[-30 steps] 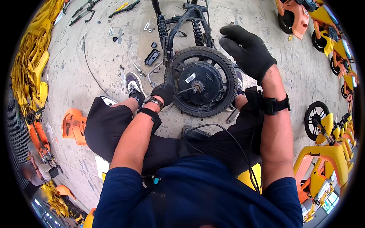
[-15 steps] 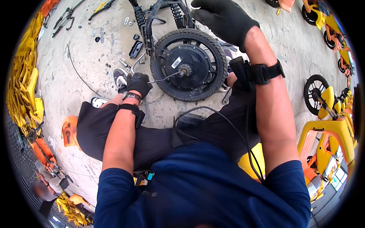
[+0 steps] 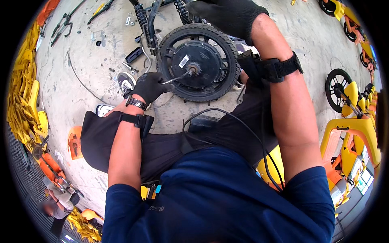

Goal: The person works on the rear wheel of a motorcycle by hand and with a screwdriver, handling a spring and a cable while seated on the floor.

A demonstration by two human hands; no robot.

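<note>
A small black spoked wheel with a rubber tyre and a dark round hub motor (image 3: 197, 61) lies flat on the grey concrete floor (image 3: 81, 73), just in front of the seated person's knees. The left hand (image 3: 148, 87), in a black work glove, is closed around the handle of a slim metal tool (image 3: 175, 78) whose tip reaches the axle at the centre of the hub. The right hand (image 3: 229, 16), also gloved in black, hovers above the far rim of the wheel near the top edge of the view; I cannot tell whether it grips anything, as its fingers are cut off there. A black frame with coiled shock springs (image 3: 148, 20) stands touching the wheel's far left side. Small loose metal parts (image 3: 129, 67) lie scattered on the floor to the left of the wheel. Stacked yellow plastic panels (image 3: 22, 101) line the left edge, and yellow and orange ride-on vehicles (image 3: 348, 133) stand at the right. A black cable (image 3: 239, 121) curves across the person's lap.
</note>
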